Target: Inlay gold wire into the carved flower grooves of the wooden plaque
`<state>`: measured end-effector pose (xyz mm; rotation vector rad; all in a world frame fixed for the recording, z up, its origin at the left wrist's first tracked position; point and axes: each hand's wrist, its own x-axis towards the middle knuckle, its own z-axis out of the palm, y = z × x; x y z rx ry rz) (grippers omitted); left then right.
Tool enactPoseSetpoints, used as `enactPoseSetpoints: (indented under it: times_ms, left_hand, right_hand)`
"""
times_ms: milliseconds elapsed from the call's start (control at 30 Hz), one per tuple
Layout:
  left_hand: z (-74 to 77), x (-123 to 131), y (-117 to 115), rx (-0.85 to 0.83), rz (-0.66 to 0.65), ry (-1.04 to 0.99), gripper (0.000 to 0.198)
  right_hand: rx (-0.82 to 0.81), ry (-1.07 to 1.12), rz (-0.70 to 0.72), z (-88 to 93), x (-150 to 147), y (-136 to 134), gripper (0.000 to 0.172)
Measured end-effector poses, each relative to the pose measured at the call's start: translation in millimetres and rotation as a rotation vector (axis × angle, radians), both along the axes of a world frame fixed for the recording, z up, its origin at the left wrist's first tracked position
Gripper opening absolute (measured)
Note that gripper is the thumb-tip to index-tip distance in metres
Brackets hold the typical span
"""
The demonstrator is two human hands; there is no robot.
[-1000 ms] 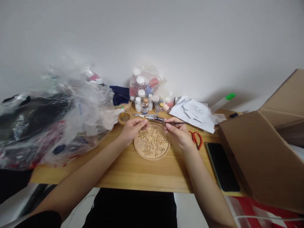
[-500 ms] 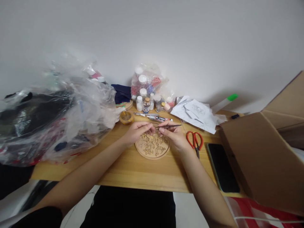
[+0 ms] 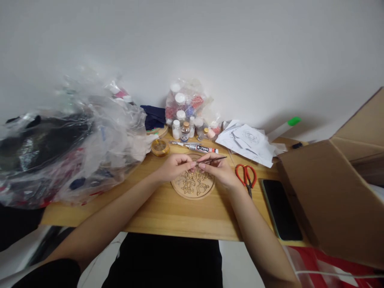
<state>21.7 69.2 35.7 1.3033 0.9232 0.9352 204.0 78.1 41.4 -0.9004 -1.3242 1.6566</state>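
Observation:
My right hand (image 3: 221, 172) holds dark tweezers (image 3: 218, 159) that slant up to the right, their points toward the left. My left hand (image 3: 177, 167) is pinched at those points; whatever lies between its fingertips is too small to make out. Both hands hover over the far part of a round wooden board (image 3: 192, 193), hiding some of it. Curling gold-coloured outlines cover the board's face. Just beyond the fingers lies a B-7000 glue tube (image 3: 201, 149).
Red-handled scissors (image 3: 246, 176) and a phone (image 3: 282, 210) lie to the right, beside a cardboard box (image 3: 327, 200). An amber round container (image 3: 160, 147), several small bottles (image 3: 185, 132) and paper drawings (image 3: 247, 142) stand behind. Plastic bags (image 3: 111, 140) crowd the left.
My left fingertips have moved slightly right and closed in on the tweezers' points. The tweezers are tilted a little more upward at their right end.

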Motion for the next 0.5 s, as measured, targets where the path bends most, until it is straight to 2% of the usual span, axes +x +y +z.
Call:
enactPoseSetpoints:
  times_ms: [233,500]
  left_hand:
    - [-6.5,-3.0,4.2,-0.074,0.066,-0.122,0.03]
    - [-9.0,-0.6,1.6,-0.237,0.086,-0.315,0.03]
  right_hand:
    - [0.012,0.055,-0.124,-9.0,7.2,5.1,0.017]
    - [-0.017,0.094,-0.139,-9.0,8.1,6.3,0.019]
